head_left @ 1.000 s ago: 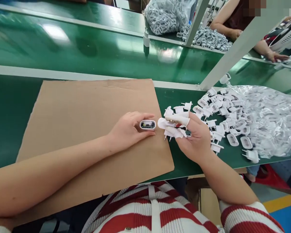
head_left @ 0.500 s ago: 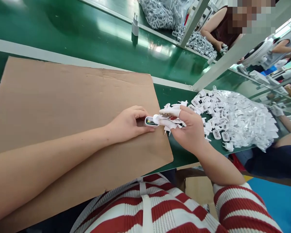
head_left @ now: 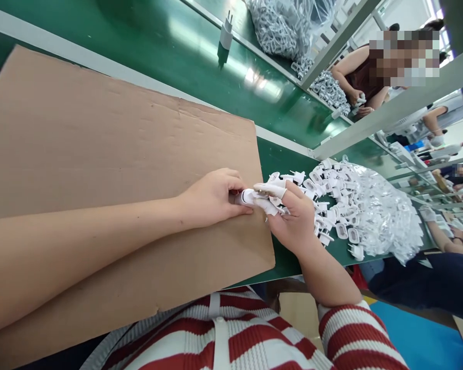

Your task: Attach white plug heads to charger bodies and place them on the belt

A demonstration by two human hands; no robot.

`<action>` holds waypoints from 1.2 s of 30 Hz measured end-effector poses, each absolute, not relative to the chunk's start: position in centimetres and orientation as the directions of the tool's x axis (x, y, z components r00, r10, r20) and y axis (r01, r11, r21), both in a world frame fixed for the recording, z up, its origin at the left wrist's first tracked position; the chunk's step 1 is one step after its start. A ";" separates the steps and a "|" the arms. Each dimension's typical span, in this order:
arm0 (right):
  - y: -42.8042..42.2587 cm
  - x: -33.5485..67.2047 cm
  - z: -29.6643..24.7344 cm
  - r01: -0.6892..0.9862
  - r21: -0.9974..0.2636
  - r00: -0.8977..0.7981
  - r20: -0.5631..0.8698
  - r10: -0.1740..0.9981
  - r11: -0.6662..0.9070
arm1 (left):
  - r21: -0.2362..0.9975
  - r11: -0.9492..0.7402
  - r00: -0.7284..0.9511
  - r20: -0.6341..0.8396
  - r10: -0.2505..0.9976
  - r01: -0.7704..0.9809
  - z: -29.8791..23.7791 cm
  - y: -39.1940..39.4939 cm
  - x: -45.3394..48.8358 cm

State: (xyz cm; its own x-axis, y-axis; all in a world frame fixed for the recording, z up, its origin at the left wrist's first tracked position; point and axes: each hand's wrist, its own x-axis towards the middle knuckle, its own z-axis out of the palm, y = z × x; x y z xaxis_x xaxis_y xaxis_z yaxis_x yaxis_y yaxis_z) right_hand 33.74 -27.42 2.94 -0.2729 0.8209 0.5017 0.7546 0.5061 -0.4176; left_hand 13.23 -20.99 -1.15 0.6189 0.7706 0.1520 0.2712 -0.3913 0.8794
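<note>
Above the cardboard's right part, my left hand (head_left: pixel 216 195) is closed around a white charger housing (head_left: pixel 238 199), mostly hidden by the fingers. My right hand (head_left: pixel 295 213) wears white finger covers and pinches a white plug cap (head_left: pixel 249 196). The cap is against the housing's open end; whether it is fully seated I cannot tell. Just beyond my right hand lies a loose pile of white plug caps (head_left: pixel 341 231), some showing metal prongs.
A cardboard sheet (head_left: pixel 100 149) covers the green bench (head_left: pixel 285 159). A clear bag of white parts (head_left: pixel 389 216) lies to the right. One charger (head_left: pixel 226 33) stands across the divider. A metal post (head_left: pixel 370 133) rises behind the pile. Co-workers sit opposite (head_left: pixel 355 72) and right (head_left: pixel 420 277).
The plug cap has come onto the housing's end, where the green circuit board showed before. My right hand moved slightly left, towards my left hand. The view has tilted.
</note>
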 end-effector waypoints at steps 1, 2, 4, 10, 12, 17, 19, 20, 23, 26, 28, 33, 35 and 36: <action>-27.4 33.8 2.9 0.756 -0.413 -0.283 0.495 0.822 0.509 | 0.879 -0.389 0.617 0.149 0.773 0.275 -1.2 -21.0 13.3; -27.3 33.8 2.8 0.756 -0.409 -0.292 0.488 0.823 0.511 | 0.879 -0.386 0.615 0.145 0.775 0.280 -1.1 -21.0 13.3; -27.3 33.9 2.7 0.751 -0.406 -0.308 0.483 0.820 0.521 | 0.879 -0.379 0.613 0.133 0.779 0.290 -1.0 -21.0 13.3; -27.5 33.8 3.3 0.718 -0.408 -0.274 0.579 0.768 0.564 | 0.883 -0.351 0.589 0.110 0.800 0.312 -0.7 -21.1 13.5; -27.6 33.6 3.5 0.721 -0.414 -0.264 0.577 0.773 0.555 | 0.884 -0.347 0.588 0.106 0.802 0.314 -0.8 -21.1 13.5; -27.4 33.5 3.2 0.752 -0.389 -0.288 0.532 0.796 0.533 | 0.883 -0.355 0.593 0.114 0.797 0.307 -1.0 -21.1 13.5; -27.3 33.5 2.9 0.750 -0.391 -0.301 0.516 0.802 0.533 | 0.883 -0.355 0.591 0.115 0.798 0.307 -1.1 -21.0 13.5; -27.3 33.6 2.8 0.748 -0.389 -0.308 0.514 0.801 0.537 | 0.883 -0.354 0.592 0.113 0.798 0.308 -1.1 -21.0 13.5; -27.4 33.8 2.6 0.747 -0.362 -0.326 0.532 0.781 0.558 | 0.883 -0.353 0.598 0.109 0.794 0.308 -1.0 -20.9 13.5; -27.5 33.7 2.9 0.724 -0.356 -0.333 0.570 0.751 0.591 | 0.888 -0.344 0.595 0.104 0.797 0.305 -0.9 -20.9 13.5; -27.6 33.6 3.2 0.707 -0.378 -0.313 0.591 0.744 0.597 | 0.890 -0.338 0.596 0.097 0.797 0.307 -0.8 -21.0 13.5; -27.4 33.4 3.1 0.720 -0.363 -0.316 0.588 0.744 0.592 | 0.891 -0.332 0.594 0.091 0.800 0.311 -0.9 -20.9 13.5; -27.3 33.4 2.8 0.733 -0.349 -0.328 0.570 0.753 0.583 | 0.892 -0.333 0.594 0.095 0.799 0.305 -1.0 -20.9 13.5; -27.2 33.4 2.7 0.733 -0.349 -0.330 0.567 0.755 0.583 | 0.891 -0.335 0.595 0.095 0.798 0.307 -1.1 -20.9 13.5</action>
